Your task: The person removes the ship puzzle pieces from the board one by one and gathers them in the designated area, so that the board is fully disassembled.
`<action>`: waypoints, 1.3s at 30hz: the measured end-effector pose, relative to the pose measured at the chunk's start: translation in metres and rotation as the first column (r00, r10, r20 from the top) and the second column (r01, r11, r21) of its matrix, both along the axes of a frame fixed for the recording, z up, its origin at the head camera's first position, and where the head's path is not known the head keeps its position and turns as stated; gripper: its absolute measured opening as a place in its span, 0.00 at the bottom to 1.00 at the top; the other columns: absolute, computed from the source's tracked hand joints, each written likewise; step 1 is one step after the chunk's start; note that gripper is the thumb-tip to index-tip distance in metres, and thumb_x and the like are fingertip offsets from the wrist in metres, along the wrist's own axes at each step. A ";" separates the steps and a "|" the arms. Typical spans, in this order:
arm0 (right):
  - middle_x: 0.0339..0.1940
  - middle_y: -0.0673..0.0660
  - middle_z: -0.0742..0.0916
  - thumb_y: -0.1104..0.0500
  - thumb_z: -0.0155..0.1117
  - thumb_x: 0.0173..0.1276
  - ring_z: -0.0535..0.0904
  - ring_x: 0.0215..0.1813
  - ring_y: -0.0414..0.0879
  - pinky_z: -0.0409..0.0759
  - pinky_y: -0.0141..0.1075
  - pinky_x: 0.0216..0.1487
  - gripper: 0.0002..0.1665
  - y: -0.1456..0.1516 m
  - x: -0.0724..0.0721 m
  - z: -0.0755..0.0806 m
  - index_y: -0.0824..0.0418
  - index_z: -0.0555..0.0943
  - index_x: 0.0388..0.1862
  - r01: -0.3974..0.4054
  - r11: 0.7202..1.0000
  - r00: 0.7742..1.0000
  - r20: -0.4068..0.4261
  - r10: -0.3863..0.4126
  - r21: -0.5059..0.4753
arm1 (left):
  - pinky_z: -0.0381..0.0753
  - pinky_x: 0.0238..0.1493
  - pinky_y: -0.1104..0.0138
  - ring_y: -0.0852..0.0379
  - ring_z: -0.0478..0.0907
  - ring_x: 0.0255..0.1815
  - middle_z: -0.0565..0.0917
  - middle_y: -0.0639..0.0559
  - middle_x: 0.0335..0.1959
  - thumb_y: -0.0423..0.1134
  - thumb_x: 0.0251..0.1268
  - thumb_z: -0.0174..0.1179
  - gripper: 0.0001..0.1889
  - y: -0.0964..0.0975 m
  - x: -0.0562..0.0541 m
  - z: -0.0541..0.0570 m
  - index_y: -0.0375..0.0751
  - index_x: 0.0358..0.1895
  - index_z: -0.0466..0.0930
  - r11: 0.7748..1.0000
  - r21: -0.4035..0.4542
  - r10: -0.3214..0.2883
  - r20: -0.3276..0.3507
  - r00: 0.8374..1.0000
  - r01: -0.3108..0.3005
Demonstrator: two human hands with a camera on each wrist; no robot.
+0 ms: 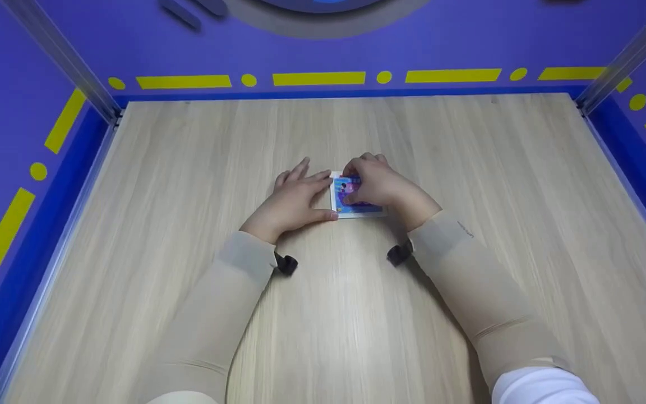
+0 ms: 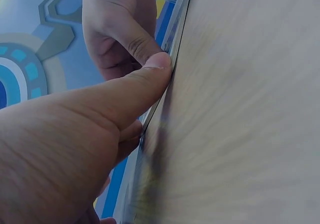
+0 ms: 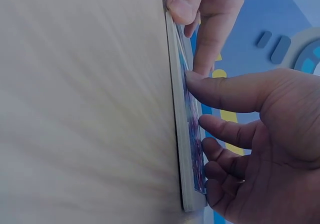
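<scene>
A small flat board [image 1: 332,193] with a white border and a bright blue, pink and purple picture [image 1: 341,203] lies on the table. My left hand [image 1: 295,203] is at its left side, thumb on the near corner and a fingertip at the far corner. In the left wrist view the left thumb [image 2: 159,61] presses against the board's thin edge. Over the picture, my right hand [image 1: 376,180] bends its fingers and thumb down, hiding much of it. The right wrist view shows the right fingertips [image 3: 204,121] touching the picture's surface; I cannot tell whether they pinch a part of it.
The pale wood-grain table [image 1: 323,314] spreads around the board. Purple panels with yellow marks [image 1: 317,79] stand along the back and both sides, joined by metal posts [image 1: 65,53]. Small black wrist mounts [image 1: 286,264] stick out inward from the sleeves.
</scene>
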State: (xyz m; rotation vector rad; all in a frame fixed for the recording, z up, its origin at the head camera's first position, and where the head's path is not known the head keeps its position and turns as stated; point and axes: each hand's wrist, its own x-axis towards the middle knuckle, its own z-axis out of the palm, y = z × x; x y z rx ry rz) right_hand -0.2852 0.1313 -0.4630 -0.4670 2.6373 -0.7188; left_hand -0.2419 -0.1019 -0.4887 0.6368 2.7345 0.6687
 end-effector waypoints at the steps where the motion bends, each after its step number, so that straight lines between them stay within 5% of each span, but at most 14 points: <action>1: 0.75 0.64 0.82 0.57 0.84 0.69 0.69 0.77 0.62 0.70 0.58 0.85 0.34 0.000 0.000 0.000 0.62 0.83 0.71 0.002 1.000 1.000 -0.002 -0.002 -0.001 | 0.38 0.96 0.36 0.44 0.33 1.00 0.62 0.57 0.94 0.69 0.73 0.72 0.49 0.000 0.000 0.001 0.50 0.89 0.68 1.000 -0.001 -0.001 -0.007 1.000 0.001; 12: 0.77 0.63 0.82 0.53 0.78 0.75 0.69 0.77 0.62 0.71 0.61 0.85 0.30 -0.004 -0.001 -0.002 0.61 0.85 0.72 0.004 0.999 1.000 -0.005 -0.004 -0.040 | 0.44 0.94 0.34 0.39 0.47 0.98 0.76 0.52 0.86 0.64 0.72 0.75 0.31 0.000 0.000 0.002 0.56 0.73 0.88 0.998 0.046 -0.040 -0.100 0.994 0.045; 17: 0.71 0.63 0.86 0.55 0.71 0.81 0.73 0.74 0.61 0.74 0.61 0.82 0.20 -0.007 -0.005 -0.007 0.61 0.89 0.67 0.063 0.995 0.998 -0.011 -0.064 -0.077 | 0.44 0.94 0.34 0.38 0.47 0.98 0.76 0.52 0.86 0.63 0.73 0.75 0.29 -0.001 0.000 0.002 0.58 0.72 0.89 0.998 0.043 -0.040 -0.098 0.994 0.044; 27: 0.55 0.61 0.91 0.53 0.75 0.75 0.80 0.60 0.57 0.82 0.55 0.69 0.14 -0.020 -0.008 -0.012 0.62 0.91 0.50 0.192 0.975 0.979 -0.045 -0.198 -0.112 | 0.46 0.93 0.33 0.35 0.50 0.97 0.75 0.52 0.87 0.63 0.72 0.76 0.28 -0.001 0.001 0.002 0.55 0.68 0.92 0.998 0.053 -0.040 -0.095 0.995 0.045; 39: 0.51 0.58 0.90 0.48 0.74 0.73 0.77 0.62 0.58 0.80 0.55 0.69 0.14 -0.028 -0.008 -0.012 0.57 0.91 0.43 0.283 0.958 0.958 -0.039 -0.285 -0.054 | 0.46 0.93 0.33 0.34 0.49 0.97 0.75 0.54 0.87 0.64 0.72 0.75 0.27 0.000 0.001 0.003 0.56 0.67 0.92 0.998 0.045 -0.033 -0.083 0.996 0.037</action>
